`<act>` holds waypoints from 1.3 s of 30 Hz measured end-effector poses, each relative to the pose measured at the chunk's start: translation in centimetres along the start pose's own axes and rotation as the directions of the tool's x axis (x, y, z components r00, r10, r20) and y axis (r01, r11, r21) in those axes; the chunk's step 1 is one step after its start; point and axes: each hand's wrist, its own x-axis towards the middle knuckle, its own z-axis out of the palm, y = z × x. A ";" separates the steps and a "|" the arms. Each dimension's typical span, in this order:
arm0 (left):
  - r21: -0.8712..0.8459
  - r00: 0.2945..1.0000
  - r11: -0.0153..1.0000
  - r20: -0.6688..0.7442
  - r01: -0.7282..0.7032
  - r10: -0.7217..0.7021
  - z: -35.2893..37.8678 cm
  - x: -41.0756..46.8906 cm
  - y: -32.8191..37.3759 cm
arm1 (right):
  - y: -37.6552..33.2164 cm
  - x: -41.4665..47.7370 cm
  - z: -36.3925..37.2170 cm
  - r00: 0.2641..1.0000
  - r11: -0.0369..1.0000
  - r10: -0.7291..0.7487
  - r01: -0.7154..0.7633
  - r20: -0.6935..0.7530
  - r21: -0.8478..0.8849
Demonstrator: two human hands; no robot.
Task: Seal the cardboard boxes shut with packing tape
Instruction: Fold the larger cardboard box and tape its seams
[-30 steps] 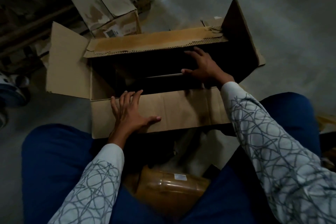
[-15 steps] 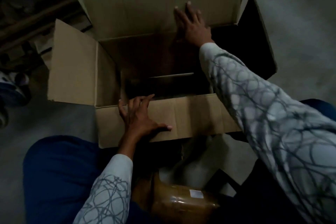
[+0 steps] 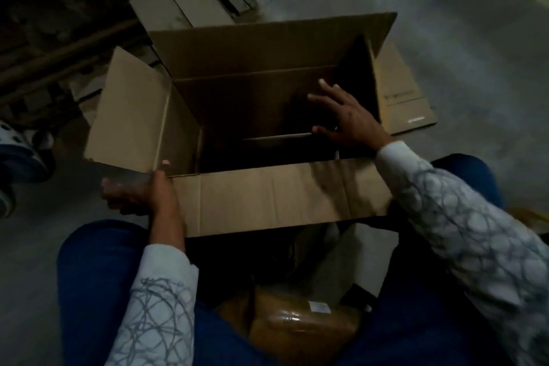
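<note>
A brown wrapped parcel lay between the knees. Just beyond it the cardboard box sat on the floor, flaps open. The left hand, blurred, touched its near left corner, fingers stretched out under the left flap. The right hand, spread wide and holding nothing, hung over the box's dark inside near the right wall. Grey floor stretched away rightward; more boxes stood behind.

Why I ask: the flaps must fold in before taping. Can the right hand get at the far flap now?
Probably yes. The right hand hovers open over the open cardboard box, and the far flap stands upright just beyond its fingertips, with nothing between them.
</note>
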 end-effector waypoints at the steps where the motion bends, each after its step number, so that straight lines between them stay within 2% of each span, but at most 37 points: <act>1: -0.095 0.996 0.995 0.088 0.014 -0.005 0.0 0.3 0.1 | -0.2 -2.3 0.0 0.998 0.998 -0.056 0.056 -0.030 0.000; 3: -0.171 0.969 0.984 0.228 -0.051 0.089 -0.1 -0.4 0.1 | -0.4 -5.5 0.0 0.988 0.995 -0.088 0.094 -0.127 0.039; 5: -0.100 0.944 0.987 0.296 -0.122 0.146 -0.4 -1.5 -0.7 | -0.7 -7.7 0.4 0.942 0.999 -0.015 0.030 -0.336 0.039; 7: 0.043 0.929 0.982 0.332 -0.185 0.161 -0.9 -2.9 -1.3 | -1.1 -9.4 0.8 0.835 0.981 0.175 -0.191 -0.521 0.023; 9: 0.297 0.893 0.895 0.405 -0.332 0.197 -1.4 -4.1 -2.0 | -1.2 -10.4 1.0 0.709 0.891 0.425 -0.436 -0.563 0.123; 10: 0.428 0.842 0.778 0.488 -0.460 0.229 -1.6 -4.5 -2.2 | -0.6 -10.6 1.3 0.688 0.850 0.514 -0.490 -0.513 0.194; 11: 0.527 0.774 0.616 0.590 -0.585 0.230 -1.8 -4.8 -2.4 | 0.0 -10.7 1.6 0.719 0.833 0.553 -0.491 -0.421 0.255; 12: 0.577 0.703 0.454 0.689 -0.679 0.176 -2.0 -5.1 -2.4 | 0.7 -10.8 1.9 0.790 0.835 0.541 -0.465 -0.287 0.295; 13: 0.596 0.661 0.362 0.747 -0.717 0.079 -2.2 -5.4 -2.4 | 1.4 -10.9 2.4 0.863 0.849 0.491 -0.442 -0.121 0.289; 14: 0.596 0.635 0.327 0.773 -0.733 0.014 -2.5 -5.6 -2.1 | 1.8 -11.2 2.8 0.901 0.876 0.430 -0.431 0.056 0.216; 15: 0.596 0.625 0.339 0.780 -0.728 -0.027 -2.7 -5.2 -2.1 | 1.8 -11.5 3.1 0.896 0.904 0.386 -0.415 0.220 0.104; 16: 0.602 0.637 0.372 0.770 -0.707 -0.035 -3.0 -5.2 -1.7 | 2.0 -11.8 3.4 0.875 0.923 0.360 -0.385 0.323 0.014; 17: 0.630 0.691 0.430 0.722 -0.646 -0.020 -3.2 -4.8 -1.3 | 1.9 -12.0 3.5 0.865 0.933 0.342 -0.360 0.367 -0.021; 19: 0.723 0.850 0.520 0.527 -0.455 0.010 -4.0 -4.1 0.0 | 1.6 -12.8 3.1 0.872 0.942 0.324 -0.335 0.367 -0.036; 20: 0.748 0.893 0.549 0.450 -0.372 -0.008 -4.6 -3.9 0.6 | 1.6 -13.2 2.9 0.878 0.946 0.317 -0.320 0.359 -0.053; 22: 0.714 0.893 0.620 0.447 -0.325 -0.047 -5.7 -3.4 1.3 | 1.3 -14.3 2.7 0.889 0.949 0.316 -0.294 0.330 -0.116; 25: 0.505 0.919 0.847 0.391 -0.164 -0.055 -6.2 -2.9 1.5 | 1.6 -15.3 2.2 0.909 0.929 0.359 -0.324 0.213 -0.181; 26: 0.337 0.931 0.939 0.358 -0.063 -0.066 -6.3 -2.7 1.8 | 1.7 -15.4 1.9 0.916 0.920 0.376 -0.351 0.142 -0.175; 27: 0.138 0.925 0.988 0.364 0.065 -0.111 -6.3 -2.6 2.3 | 1.8 -15.6 1.4 0.920 0.913 0.388 -0.376 0.053 -0.156; 28: -0.062 0.906 0.981 0.398 0.185 -0.146 -6.4 -2.6 2.6 | 1.7 -15.6 0.9 0.915 0.907 0.402 -0.404 -0.043 -0.122; 29: -0.211 0.897 0.949 0.422 0.235 -0.128 -6.3 -2.4 2.6 | 1.4 -15.4 0.6 0.898 0.900 0.414 -0.428 -0.151 -0.078; 30: -0.314 0.904 0.925 0.422 0.213 -0.065 -6.2 -2.7 2.7 | 1.1 -15.3 0.6 0.868 0.893 0.427 -0.448 -0.255 -0.030; 31: -0.355 0.917 0.928 0.397 0.115 0.038 -6.0 -3.2 2.4 | 0.7 -15.1 0.8 0.830 0.887 0.440 -0.462 -0.344 0.018; 32: -0.341 0.922 0.939 0.347 -0.048 0.173 -5.8 -4.0 2.1 | 0.3 -14.7 1.2 0.791 0.881 0.451 -0.469 -0.413 0.063; 33: -0.279 0.885 0.928 0.323 -0.249 0.335 -5.5 -4.9 1.5 | -0.1 -14.3 1.7 0.764 0.878 0.459 -0.468 -0.453 0.102; 34: -0.205 0.797 0.877 0.366 -0.435 0.481 -5.1 -5.9 1.0 | -0.3 -14.0 2.3 0.755 0.880 0.459 -0.459 -0.468 0.123; 36: -0.064 0.523 0.682 0.591 -0.729 0.614 -3.9 -7.7 -0.2 | -0.4 -13.7 3.5 0.795 0.903 0.407 -0.423 -0.449 0.070; 37: -0.003 0.388 0.552 0.709 -0.834 0.589 -3.5 -8.8 -0.4 | -0.3 -13.7 4.2 0.834 0.922 0.359 -0.388 -0.419 0.018; 38: 0.041 0.286 0.434 0.806 -0.900 0.519 -3.1 -9.2 -1.0 | -0.1 -13.7 5.0 0.875 0.938 0.312 -0.346 -0.371 -0.028; 39: 0.072 0.225 0.336 0.869 -0.939 0.442 -2.9 -9.6 -1.6 | 0.1 -13.8 5.6 0.911 0.949 0.279 -0.311 -0.304 -0.060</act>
